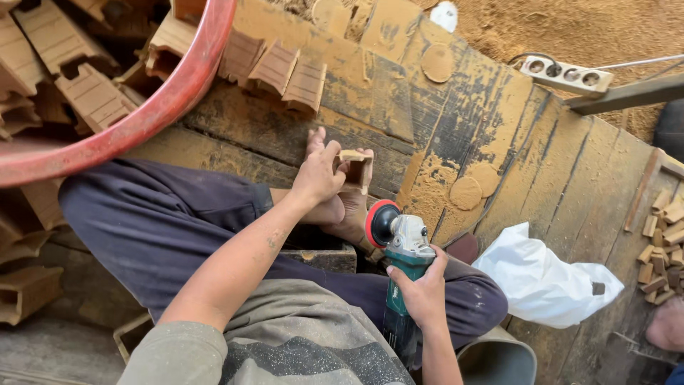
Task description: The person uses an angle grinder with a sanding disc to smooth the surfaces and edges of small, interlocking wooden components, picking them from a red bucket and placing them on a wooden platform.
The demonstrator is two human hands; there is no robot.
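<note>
Sitting cross-legged on dusty wooden boards, the person is holding a small wooden block in the left hand, with the fingers pinching it at its top edge and side so that one face is turning toward the grinder. The block is sitting just above a bare foot, which is propping it from below and probably steadying it against the push of the tool. The right hand is wrapping tightly around the green body of the grinder, fingers closed on it, and is angling the red-rimmed disc up toward the block; disc and block are near each other, though I cannot tell whether they are touching. A red tub of similar notched pieces is standing within the left arm's reach (handy for picking the next one), and three more pieces are lying just beside it. A white bag is resting at the right, a heap of small offcuts is lying farther right, and a power strip is lying well apart on the sawdust.
</note>
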